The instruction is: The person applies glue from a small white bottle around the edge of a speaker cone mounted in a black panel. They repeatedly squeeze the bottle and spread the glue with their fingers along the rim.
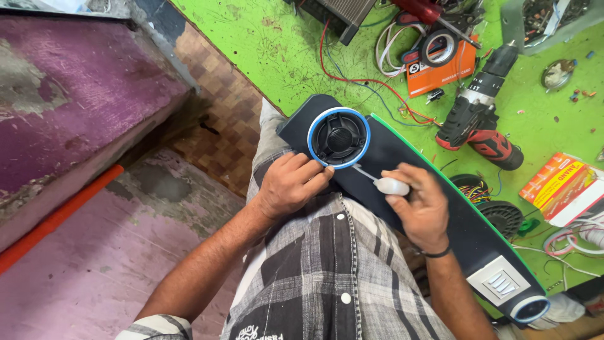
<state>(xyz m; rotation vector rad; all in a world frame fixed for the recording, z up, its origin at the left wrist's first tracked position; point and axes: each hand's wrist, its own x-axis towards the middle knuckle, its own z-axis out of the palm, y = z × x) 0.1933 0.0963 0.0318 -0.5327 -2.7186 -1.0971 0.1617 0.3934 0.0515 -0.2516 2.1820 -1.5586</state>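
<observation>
Head view: right hand (423, 211) is closed around a white-handled screwdriver (380, 182), its shaft pointing up-left at the speaker ring (338, 138). Left hand (290, 184), nearer, pinches the ring's lower edge on the dark panel (440, 208).

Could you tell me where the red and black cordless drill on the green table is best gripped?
Take the cordless drill by its handle, the narrow waist between body and red battery base, from above; it lies flat on its side on the green table, so that part is exposed.
</observation>
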